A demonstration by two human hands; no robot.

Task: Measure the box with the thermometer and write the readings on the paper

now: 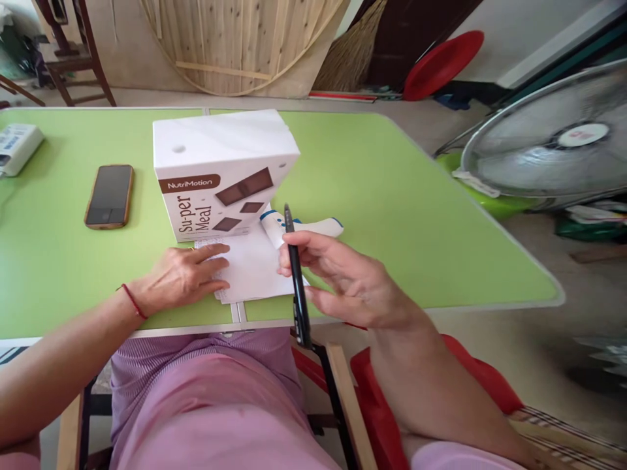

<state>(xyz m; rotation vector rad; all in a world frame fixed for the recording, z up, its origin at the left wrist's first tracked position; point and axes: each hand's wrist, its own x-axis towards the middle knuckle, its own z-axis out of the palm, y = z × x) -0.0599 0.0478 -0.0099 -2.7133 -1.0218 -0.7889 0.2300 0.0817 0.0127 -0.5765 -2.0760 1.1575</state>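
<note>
My right hand (pixel 350 277) holds a black pen (pixel 296 281) between thumb and fingers, raised at the table's near edge with its tip pointing away from me. White paper (pixel 249 264) lies on the table under my left hand (pixel 189 277), whose fingers are stretched flat across its left part. Just behind the paper stands a white box (pixel 225 176) printed "NutriMotion Su-per Meal". Beyond my right hand, a white and blue gun-shaped device (pixel 321 227) lies by the box, its lower part partly covered by the pen and fingers.
The green folding table (pixel 416 215) has a phone (pixel 109 196) at left and a white device (pixel 18 149) at the far left edge. A large fan (pixel 553 137) stands to the right. Behind are a wooden chair (pixel 73 62), a round wooden board (pixel 245 39) and a red plastic item (pixel 443 64).
</note>
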